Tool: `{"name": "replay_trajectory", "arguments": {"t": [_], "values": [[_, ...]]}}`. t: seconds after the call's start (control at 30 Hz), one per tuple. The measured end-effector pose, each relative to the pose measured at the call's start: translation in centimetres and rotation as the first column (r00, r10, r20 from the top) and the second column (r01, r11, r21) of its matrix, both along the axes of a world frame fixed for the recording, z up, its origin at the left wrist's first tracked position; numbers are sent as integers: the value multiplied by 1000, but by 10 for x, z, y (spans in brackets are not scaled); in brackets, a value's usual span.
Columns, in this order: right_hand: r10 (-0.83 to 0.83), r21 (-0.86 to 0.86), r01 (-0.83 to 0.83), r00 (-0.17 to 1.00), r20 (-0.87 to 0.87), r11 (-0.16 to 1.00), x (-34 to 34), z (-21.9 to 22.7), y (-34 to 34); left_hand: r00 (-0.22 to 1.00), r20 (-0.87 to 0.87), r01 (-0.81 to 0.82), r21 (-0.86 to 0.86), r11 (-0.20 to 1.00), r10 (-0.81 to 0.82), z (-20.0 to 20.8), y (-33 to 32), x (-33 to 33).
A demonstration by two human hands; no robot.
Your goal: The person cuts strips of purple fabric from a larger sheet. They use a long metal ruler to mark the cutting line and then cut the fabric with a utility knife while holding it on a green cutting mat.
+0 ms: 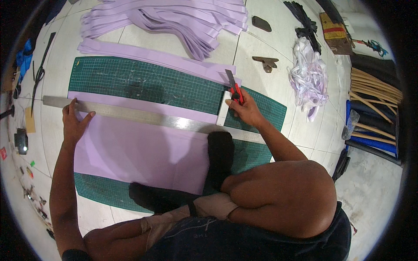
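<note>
Your left hand presses spread fingers on the steel ruler; your right hand grips the red cutter. The lilac sheet looks soft, slippery: pin it near the cutting mat's left edge.

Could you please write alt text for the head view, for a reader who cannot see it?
A person's left hand presses a long metal ruler onto lilac fabric on a green cutting mat, while the right hand holds a red utility knife at the ruler's far end. Cut lilac strips lie piled beyond.

1 mat, 1 ruler, 1 cutter, 2 hands.
</note>
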State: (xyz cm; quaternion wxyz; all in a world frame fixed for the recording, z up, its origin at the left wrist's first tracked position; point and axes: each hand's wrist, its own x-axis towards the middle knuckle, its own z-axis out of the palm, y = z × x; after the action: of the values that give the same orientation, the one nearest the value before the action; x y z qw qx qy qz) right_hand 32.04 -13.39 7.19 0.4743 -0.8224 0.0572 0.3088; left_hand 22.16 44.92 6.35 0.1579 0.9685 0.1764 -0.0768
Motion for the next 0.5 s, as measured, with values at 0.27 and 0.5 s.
{"name": "replay_trajectory", "arguments": {"t": [0.27,0.5], "values": [[-6,-13,6,1000,10,1000,2,2,-1,1000,1,12,-25,1000,-12,-8,1,2],[-39,98,41,999,-16,994,0,5,4,997,71,40,21,999,-41,-12,8,-6]]}}
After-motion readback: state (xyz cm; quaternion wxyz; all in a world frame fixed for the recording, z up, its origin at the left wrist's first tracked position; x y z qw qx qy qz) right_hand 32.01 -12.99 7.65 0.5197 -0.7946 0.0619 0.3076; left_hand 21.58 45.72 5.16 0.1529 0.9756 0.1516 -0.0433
